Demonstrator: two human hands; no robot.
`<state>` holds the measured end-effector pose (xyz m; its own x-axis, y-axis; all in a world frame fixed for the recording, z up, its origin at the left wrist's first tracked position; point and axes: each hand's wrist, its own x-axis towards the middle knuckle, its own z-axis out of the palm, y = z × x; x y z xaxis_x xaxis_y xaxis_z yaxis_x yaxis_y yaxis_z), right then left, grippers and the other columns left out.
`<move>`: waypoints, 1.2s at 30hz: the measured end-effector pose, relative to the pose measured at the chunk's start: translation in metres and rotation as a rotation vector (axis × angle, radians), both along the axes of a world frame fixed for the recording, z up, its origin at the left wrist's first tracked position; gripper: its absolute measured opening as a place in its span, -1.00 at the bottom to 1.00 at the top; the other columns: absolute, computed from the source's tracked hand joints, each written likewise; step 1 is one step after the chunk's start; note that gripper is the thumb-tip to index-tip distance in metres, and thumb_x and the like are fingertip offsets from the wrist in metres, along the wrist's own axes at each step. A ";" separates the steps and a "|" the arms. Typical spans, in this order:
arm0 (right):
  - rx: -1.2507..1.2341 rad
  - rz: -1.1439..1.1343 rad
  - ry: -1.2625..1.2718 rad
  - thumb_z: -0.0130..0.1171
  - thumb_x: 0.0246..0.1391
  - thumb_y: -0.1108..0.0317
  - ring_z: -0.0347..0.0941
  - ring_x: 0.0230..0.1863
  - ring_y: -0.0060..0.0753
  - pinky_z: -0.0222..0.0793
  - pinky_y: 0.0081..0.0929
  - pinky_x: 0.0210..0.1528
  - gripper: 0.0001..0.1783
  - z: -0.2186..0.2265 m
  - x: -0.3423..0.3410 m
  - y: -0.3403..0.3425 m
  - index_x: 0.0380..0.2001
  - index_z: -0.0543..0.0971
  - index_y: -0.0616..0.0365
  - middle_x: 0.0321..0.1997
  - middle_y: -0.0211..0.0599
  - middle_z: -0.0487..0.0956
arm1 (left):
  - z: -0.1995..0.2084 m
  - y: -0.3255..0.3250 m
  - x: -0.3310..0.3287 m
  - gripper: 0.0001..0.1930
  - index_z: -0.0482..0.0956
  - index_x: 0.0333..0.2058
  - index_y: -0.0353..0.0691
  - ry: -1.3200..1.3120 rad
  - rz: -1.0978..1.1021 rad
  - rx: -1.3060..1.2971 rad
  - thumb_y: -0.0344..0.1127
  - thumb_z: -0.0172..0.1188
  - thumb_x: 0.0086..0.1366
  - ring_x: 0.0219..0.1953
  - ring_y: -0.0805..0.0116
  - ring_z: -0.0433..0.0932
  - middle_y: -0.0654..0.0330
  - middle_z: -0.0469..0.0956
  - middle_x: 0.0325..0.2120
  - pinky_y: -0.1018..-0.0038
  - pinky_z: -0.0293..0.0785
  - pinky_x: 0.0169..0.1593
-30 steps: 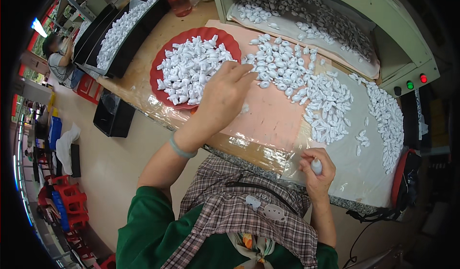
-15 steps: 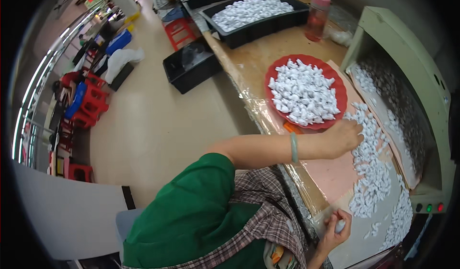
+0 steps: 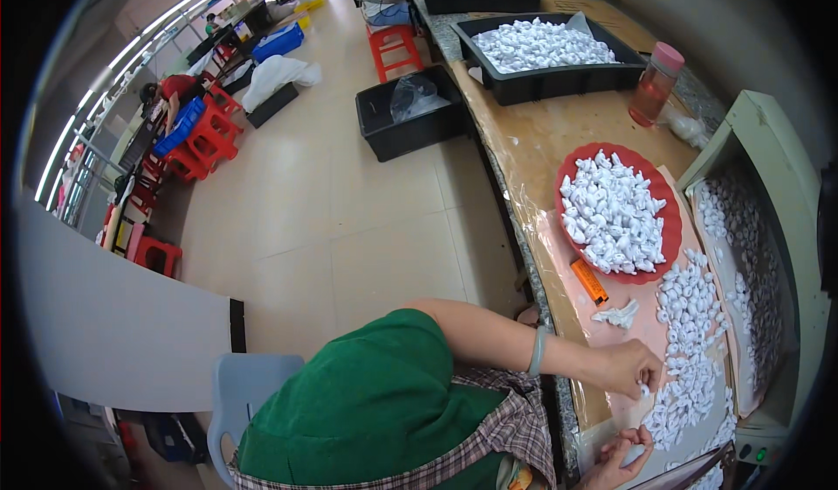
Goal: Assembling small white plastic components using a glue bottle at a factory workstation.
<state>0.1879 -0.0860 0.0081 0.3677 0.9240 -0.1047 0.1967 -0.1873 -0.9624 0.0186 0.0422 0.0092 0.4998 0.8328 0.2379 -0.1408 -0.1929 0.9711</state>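
Note:
My left hand (image 3: 630,368), with a pale green bangle (image 3: 538,351) on its wrist, is closed in a pinch on a small white piece (image 3: 645,391). It sits at the near left edge of a spread of small white moulded pieces (image 3: 688,350) on the bench. Just nearer to me, my right hand (image 3: 611,464) has its fingers curled round a whitish rounded item (image 3: 635,455), mostly covered, whose kind I cannot make out. Beyond my left hand stands a red scalloped bowl (image 3: 671,228) heaped with similar white pieces.
An orange box-like object (image 3: 589,282) and a crumpled white tissue (image 3: 620,315) lie by the bowl. At right is a beige machine housing (image 3: 758,132) with pieces inside. Farther off stand a pink-lidded bottle (image 3: 656,84), a black tray (image 3: 559,84) of pieces and a floor bin (image 3: 384,132).
My left hand has come back from beside the bowl toward my right hand and now pinches a white piece. The view has shifted, and the tissue and whole orange object now show.

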 end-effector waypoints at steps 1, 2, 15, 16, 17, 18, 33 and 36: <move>0.097 0.025 0.063 0.16 0.06 0.36 0.32 -0.50 -0.51 0.31 -0.60 -0.50 -0.61 0.004 -0.006 0.001 -0.03 0.37 0.15 -0.34 -0.25 0.47 | 0.002 -0.007 -0.002 -0.79 0.58 -0.44 -0.33 0.001 0.007 0.000 -0.54 0.25 -0.17 -0.44 0.30 0.57 0.11 0.59 -0.52 0.44 0.48 -0.36; 0.195 0.045 0.121 0.14 0.07 0.33 0.29 -0.54 -0.53 0.24 -0.65 -0.53 -0.62 0.010 -0.013 0.003 -0.04 0.36 0.15 -0.37 -0.26 0.47 | 0.007 -0.014 -0.003 -0.79 0.58 -0.44 -0.33 0.032 -0.014 -0.036 -0.54 0.26 -0.18 -0.44 0.31 0.56 0.12 0.59 -0.53 0.44 0.48 -0.36; 0.417 0.238 0.320 0.10 0.11 0.10 0.31 -0.48 -0.33 0.26 -0.46 -0.42 -0.51 0.010 -0.016 0.008 -0.04 0.32 0.21 -0.36 -0.08 0.46 | -0.011 -0.042 0.002 -0.90 0.53 -0.44 -0.44 -0.153 -0.268 -0.448 -0.56 0.21 0.01 -0.54 0.40 0.61 0.09 0.60 -0.52 0.55 0.55 -0.46; 0.421 0.255 0.342 0.13 0.09 0.16 0.30 -0.51 -0.46 0.23 -0.57 -0.48 -0.58 0.006 -0.011 0.009 -0.11 0.33 0.23 -0.30 -0.12 0.41 | -0.014 -0.042 0.003 -0.87 0.53 -0.41 -0.43 -0.164 -0.291 -0.456 -0.57 0.21 0.00 -0.51 0.39 0.62 0.09 0.59 -0.51 0.54 0.56 -0.44; 0.427 0.255 0.367 0.15 0.08 0.22 0.28 -0.54 -0.58 0.21 -0.69 -0.54 -0.63 0.001 -0.006 0.007 -0.18 0.34 0.24 -0.23 -0.16 0.36 | -0.016 -0.042 0.005 -0.84 0.53 -0.37 -0.43 -0.167 -0.328 -0.469 -0.58 0.21 -0.01 -0.48 0.39 0.62 0.09 0.59 -0.50 0.53 0.57 -0.43; 0.352 0.213 0.252 0.15 0.06 0.03 0.26 -0.61 -0.58 0.15 -0.69 -0.57 -0.50 0.000 -0.006 0.004 -0.14 0.27 0.18 -0.17 -0.11 0.33 | -0.012 -0.042 0.004 -0.84 0.53 -0.37 -0.43 -0.169 -0.369 -0.483 -0.58 0.21 -0.01 -0.48 0.39 0.62 0.09 0.59 -0.50 0.53 0.57 -0.43; 0.411 -0.010 0.479 0.39 -0.08 0.30 0.42 -0.59 -0.57 0.24 -0.80 -0.67 -0.49 0.014 0.007 0.010 -0.13 0.38 0.25 -0.29 -0.16 0.51 | -0.005 -0.027 -0.029 -0.70 0.46 -0.04 -0.41 -0.352 -0.452 -1.010 -0.50 0.13 0.23 -0.14 0.29 0.59 0.06 0.55 -0.17 0.50 0.53 -0.04; 0.429 -0.040 0.283 0.33 -0.01 0.23 0.42 -0.61 -0.57 0.23 -0.79 -0.67 -0.48 0.016 0.011 0.004 -0.08 0.37 0.28 -0.27 -0.09 0.55 | -0.005 -0.029 -0.027 -0.69 0.46 -0.02 -0.40 -0.367 -0.428 -1.051 -0.47 0.12 0.26 -0.16 0.31 0.59 0.08 0.55 -0.16 0.49 0.53 -0.04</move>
<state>0.1989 -0.0821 0.0237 0.4155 0.8915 0.1807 -0.0815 0.2343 -0.9687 -0.0083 0.0135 0.0041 0.8291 0.4873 -0.2742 -0.3023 0.8031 0.5134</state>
